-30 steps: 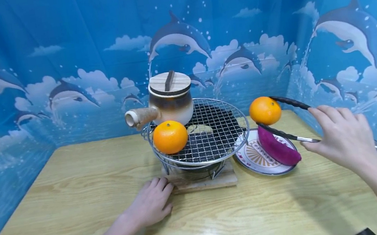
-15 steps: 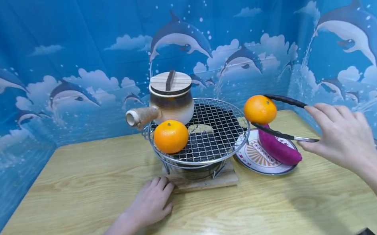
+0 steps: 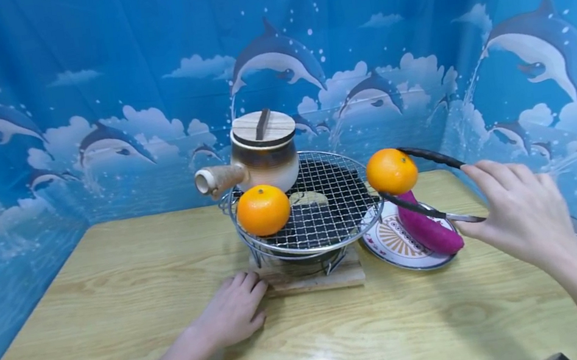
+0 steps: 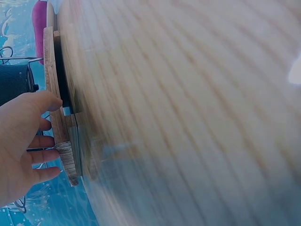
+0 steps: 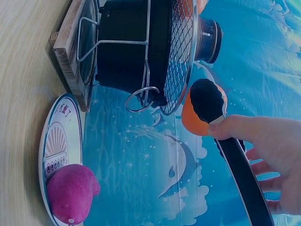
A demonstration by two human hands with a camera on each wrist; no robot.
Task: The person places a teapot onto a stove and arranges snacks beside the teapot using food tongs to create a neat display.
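Observation:
My right hand [image 3: 520, 212] grips black-tipped tongs [image 5: 240, 174], whose two arms pinch an orange [image 3: 391, 171] in the air at the right rim of the round wire grill [image 3: 328, 223]. Below it, a purple sweet potato [image 3: 428, 228] lies on a patterned plate [image 3: 387, 249]. On the table, my left hand [image 3: 235, 310] rests with its fingertips at the left end of the wooden board [image 3: 314, 281] under the stove [image 5: 127, 47]; in the left wrist view its fingers touch the board's edge. A second orange [image 3: 263, 210] sits on the grill's left side.
A clay pot [image 3: 269, 161] with a wooden lid stands at the back left of the grill, its handle [image 3: 219, 178] pointing left. A blue dolphin-print curtain [image 3: 144, 102] closes off the back and sides of the wooden table [image 3: 114, 278].
The tongs and the orange between them have moved left, from over the plate to the grill's right rim. My left hand stays by the board.

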